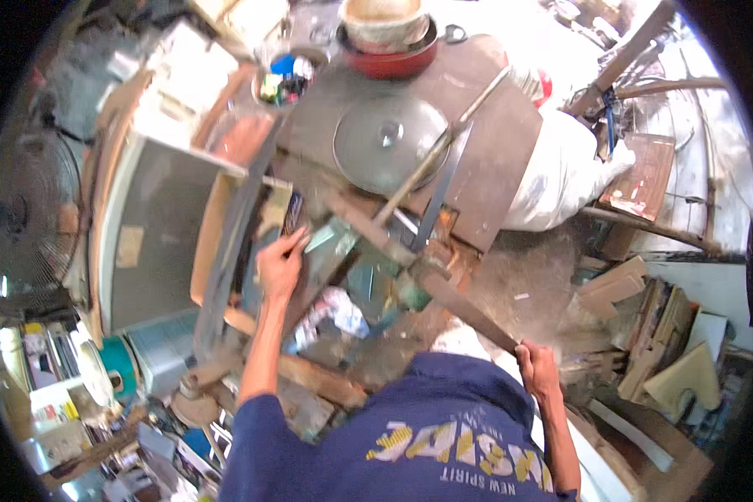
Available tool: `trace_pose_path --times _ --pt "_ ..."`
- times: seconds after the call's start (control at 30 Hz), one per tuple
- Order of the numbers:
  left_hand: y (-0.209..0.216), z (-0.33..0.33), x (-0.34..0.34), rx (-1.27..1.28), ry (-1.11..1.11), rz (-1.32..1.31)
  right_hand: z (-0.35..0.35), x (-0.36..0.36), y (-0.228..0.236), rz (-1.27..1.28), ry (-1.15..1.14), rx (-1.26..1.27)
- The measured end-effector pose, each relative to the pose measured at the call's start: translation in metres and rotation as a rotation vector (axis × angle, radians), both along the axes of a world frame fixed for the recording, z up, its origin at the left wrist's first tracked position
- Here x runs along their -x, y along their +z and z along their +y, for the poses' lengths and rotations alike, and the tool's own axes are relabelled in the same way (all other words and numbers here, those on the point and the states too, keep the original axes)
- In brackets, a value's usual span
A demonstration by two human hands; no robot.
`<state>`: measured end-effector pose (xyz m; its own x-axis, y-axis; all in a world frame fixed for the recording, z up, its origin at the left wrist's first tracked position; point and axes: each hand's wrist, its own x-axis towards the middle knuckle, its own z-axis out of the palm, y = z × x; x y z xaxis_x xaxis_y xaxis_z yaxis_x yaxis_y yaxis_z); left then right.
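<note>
My right hand (537, 366) is closed around the near end of a long, flat brown bar (468, 311). From there the bar slants up and left, past a blurred greenish metal fixture (422, 283). My left hand (278, 266) is raised left of the bar, its fingers bent and pinched together. Close to those fingertips is a pale green, glass-like piece (333, 238); blur hides whether they hold it. Below it lies a crumpled white plastic bag (333, 316).
Beyond my hands, a brown tabletop (498, 171) bears a round glass lid (389, 142), a long stick (418, 171) and a red basin (389, 63). A white sack (552, 180) bulges at the right, above stacked boards (657, 335). A fan (29, 213) stands far left, beside a grey-panelled cabinet (163, 238).
</note>
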<state>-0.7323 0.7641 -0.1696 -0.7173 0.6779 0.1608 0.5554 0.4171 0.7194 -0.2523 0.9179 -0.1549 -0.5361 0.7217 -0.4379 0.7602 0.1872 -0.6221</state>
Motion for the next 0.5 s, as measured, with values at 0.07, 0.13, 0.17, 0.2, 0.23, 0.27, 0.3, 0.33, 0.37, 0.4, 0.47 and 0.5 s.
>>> trace_pose_path --times 0.07,0.13,0.17,0.2,0.23,0.27,0.3,0.33,0.37,0.4,0.47,0.5 --pt "0.025 -0.028 0.005 0.009 0.140 0.084 0.003 0.008 0.008 -0.018 0.052 -0.001" --pt "0.080 0.000 -0.029 -0.062 0.118 -0.280 0.005 0.009 0.010 0.004 0.022 -0.051" --pt "0.107 0.021 -0.061 -0.217 -0.007 -0.624 0.007 0.007 0.014 0.024 -0.017 -0.090" --pt "0.135 0.042 -0.094 -0.354 -0.140 -0.977 0.008 0.006 0.018 0.041 -0.065 -0.133" --pt "0.158 0.060 -0.124 -0.229 -0.327 -0.990 0.014 0.004 0.031 0.050 -0.073 -0.346" --pt "0.177 0.066 -0.149 -0.105 -0.501 -0.983 0.017 0.012 0.050 0.054 -0.067 -0.556" --pt "0.193 0.078 -0.176 -0.074 -0.566 -1.107 0.024 0.018 0.078 0.191 -0.111 -0.589" --pt "0.204 0.087 -0.203 -0.031 -0.638 -1.234 0.030 0.019 0.114 0.321 -0.158 -0.634" --pt "0.208 0.096 -0.225 0.055 -0.743 -1.241 0.030 0.009 0.146 0.504 -0.215 -0.539" --pt "0.207 0.106 -0.253 0.080 -0.863 -1.265 0.024 -0.009 0.172 0.684 -0.284 -0.465" --pt "0.213 0.115 -0.319 0.269 -1.081 -1.220 -0.004 -0.065 0.206 0.783 -0.450 -0.360" --pt "0.205 0.112 -0.348 0.337 -1.240 -1.226 -0.026 -0.094 0.211 0.840 -0.523 -0.274"
